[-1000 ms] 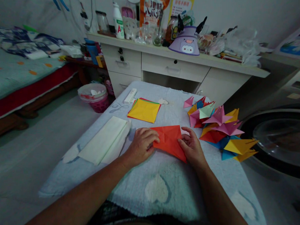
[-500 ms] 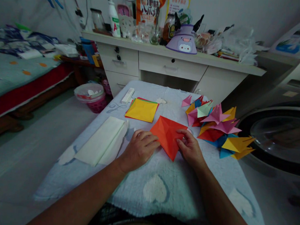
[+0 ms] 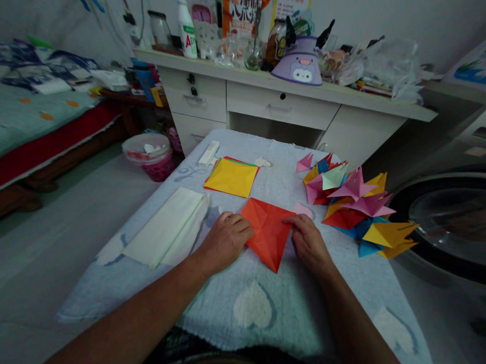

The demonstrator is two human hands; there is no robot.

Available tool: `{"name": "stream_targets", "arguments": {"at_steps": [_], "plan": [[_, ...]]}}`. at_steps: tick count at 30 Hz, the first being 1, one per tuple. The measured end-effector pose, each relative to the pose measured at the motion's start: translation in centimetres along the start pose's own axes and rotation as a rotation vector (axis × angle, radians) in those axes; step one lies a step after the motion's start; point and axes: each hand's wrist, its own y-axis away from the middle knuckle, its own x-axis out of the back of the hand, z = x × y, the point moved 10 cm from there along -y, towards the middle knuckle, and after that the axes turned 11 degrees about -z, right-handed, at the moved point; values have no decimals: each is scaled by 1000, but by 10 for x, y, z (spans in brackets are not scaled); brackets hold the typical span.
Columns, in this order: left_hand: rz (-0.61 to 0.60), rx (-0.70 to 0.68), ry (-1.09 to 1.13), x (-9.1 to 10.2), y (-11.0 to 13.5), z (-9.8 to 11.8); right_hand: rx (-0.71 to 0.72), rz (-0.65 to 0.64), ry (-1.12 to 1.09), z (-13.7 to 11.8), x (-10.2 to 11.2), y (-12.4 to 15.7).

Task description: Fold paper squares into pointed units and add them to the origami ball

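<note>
Left hand (image 3: 227, 237) curls fingers over the orange paper (image 3: 267, 231) at left, grip hidden; right hand (image 3: 308, 239), nearly closed, pinches the right corner!

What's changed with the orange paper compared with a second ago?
The orange sheet has turned, apparently clockwise, so one corner now points toward the person. The left hand and right hand are at its edges, as before. The yellow-topped stack, white folded bundle and colourful folded pieces stayed put.
</note>
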Motion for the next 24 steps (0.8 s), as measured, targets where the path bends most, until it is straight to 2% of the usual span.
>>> {"name": "stream_targets", "arguments": {"at_steps": [4,7,10,17,24], "plan": [[-51,27,32,-5,1,-3,21,127,384,-6,9,4],[-48,22,23,-4,3,-1,98,177,502,-14,6,7],[-21,-19,-3,-3,3,3,168,168,574,-20,-2,8],[112,-198,-9,3,7,15,226,147,604,-27,-5,8],[36,-103,68,0,6,3,298,-78,471,-41,-13,13]]}}
